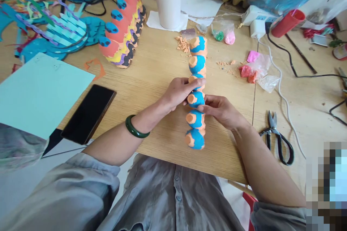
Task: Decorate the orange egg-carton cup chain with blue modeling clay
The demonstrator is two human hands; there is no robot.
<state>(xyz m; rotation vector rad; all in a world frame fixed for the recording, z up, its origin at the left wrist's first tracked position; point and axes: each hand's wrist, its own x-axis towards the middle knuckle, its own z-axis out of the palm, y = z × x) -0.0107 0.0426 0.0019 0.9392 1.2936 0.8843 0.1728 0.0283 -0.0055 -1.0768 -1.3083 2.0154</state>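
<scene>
A long bumpy craft piece (197, 118), orange with blue clay patches around its knobs, stands lengthwise before me in both hands. My left hand (182, 92) grips it near the middle, thumb laid across a blue bump. Just below, on the right side, my right hand (219, 110) holds it with the thumb on a blue patch and the other fingers partly hidden behind. Orange crumbs (182, 44) lie beside its far end. A similar finished-looking piece (123, 25) in red, yellow, purple and black, with blue knobs, rests at the back left.
A phone (89, 113) and a light-green sheet (40, 90) lie at left. A white bottle (168, 1) stands behind. On the right are pliers (275, 137), clay in plastic bags (255, 68), a red cylinder (287, 23), a power strip (257, 16) and cables.
</scene>
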